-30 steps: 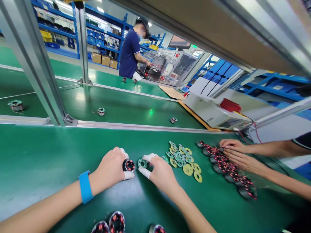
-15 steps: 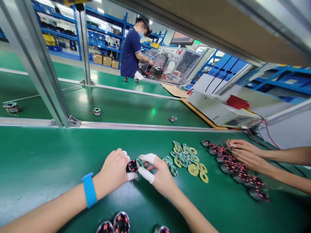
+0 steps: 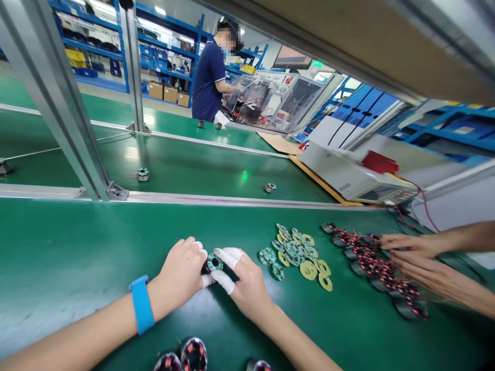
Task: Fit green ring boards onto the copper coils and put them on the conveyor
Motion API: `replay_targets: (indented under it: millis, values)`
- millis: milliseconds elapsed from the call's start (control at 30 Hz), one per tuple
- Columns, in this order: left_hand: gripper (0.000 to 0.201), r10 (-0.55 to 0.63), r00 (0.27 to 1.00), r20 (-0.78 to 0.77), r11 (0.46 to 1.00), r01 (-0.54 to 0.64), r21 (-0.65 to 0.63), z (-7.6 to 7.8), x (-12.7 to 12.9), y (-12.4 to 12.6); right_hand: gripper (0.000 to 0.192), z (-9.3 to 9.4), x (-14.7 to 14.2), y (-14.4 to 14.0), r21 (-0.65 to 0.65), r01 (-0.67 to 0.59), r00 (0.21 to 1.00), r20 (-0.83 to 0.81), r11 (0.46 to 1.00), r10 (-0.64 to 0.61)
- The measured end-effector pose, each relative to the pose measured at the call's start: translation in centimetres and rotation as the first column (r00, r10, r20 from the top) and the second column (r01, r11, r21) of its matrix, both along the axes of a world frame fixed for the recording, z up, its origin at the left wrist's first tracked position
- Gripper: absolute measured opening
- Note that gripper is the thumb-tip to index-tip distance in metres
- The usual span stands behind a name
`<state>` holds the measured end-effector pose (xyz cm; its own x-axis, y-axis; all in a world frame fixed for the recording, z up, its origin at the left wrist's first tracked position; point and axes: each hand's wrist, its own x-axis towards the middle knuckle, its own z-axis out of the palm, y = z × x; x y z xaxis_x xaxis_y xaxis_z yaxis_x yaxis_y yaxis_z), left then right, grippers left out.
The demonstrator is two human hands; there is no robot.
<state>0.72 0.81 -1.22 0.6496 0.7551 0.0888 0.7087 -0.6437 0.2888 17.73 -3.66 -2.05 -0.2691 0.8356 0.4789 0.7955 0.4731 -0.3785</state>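
Observation:
In the head view, my left hand (image 3: 181, 268), with white finger cots and a blue wristband, grips a wound motor stator (image 3: 205, 266) just above the green table. A green ring-shaped circuit board (image 3: 215, 262) lies against the stator's face and covers most of it. My right hand (image 3: 249, 281), thumb and fingers in white cots, pinches this board at its right edge. To the right is a loose pile of similar green ring boards (image 3: 294, 250) and yellow insulating rings (image 3: 308, 270). More stators (image 3: 194, 354) stand at the bottom edge, partly cut off.
A co-worker's hands (image 3: 415, 252) touch a row of wound stators (image 3: 371, 268) at the right. Behind a metal rail (image 3: 216, 200), stators with boards (image 3: 143, 174) sit on a green belt. A metal post (image 3: 65, 98) rises at the left; another person (image 3: 209, 77) stands at the back.
My right hand has brought the circuit board left, from beside the stator onto its face. Stators on the belt have shifted left. The co-worker's hands have moved right.

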Motion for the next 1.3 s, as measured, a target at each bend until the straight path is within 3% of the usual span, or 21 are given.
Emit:
replay_targets:
  millis: [400,700,867,1300]
  values:
    - [0.020,0.010,1.000,-0.023,1.000,-0.010,-0.006,0.0,0.0,0.0,0.027,-0.5,-0.1,0.1,-0.033,0.048,0.999,0.007,0.998,-0.048]
    - [0.018,0.012,1.000,-0.024,1.000,-0.013,-0.012,0.0,0.0,-0.1,0.023,1.6,-0.3,0.9,-0.213,-0.085,0.989,-0.136,0.973,0.056]
    - [0.019,0.010,1.000,-0.029,1.000,-0.011,-0.028,0.0,0.2,-0.2,0.024,2.0,0.0,1.1,-0.255,-0.091,0.980,-0.195,0.963,0.041]
    - [0.009,0.007,0.999,-0.041,1.000,-0.007,-0.018,-0.4,0.4,-0.2,0.029,1.1,-0.2,0.8,-0.298,-0.078,0.972,-0.237,0.951,0.006]
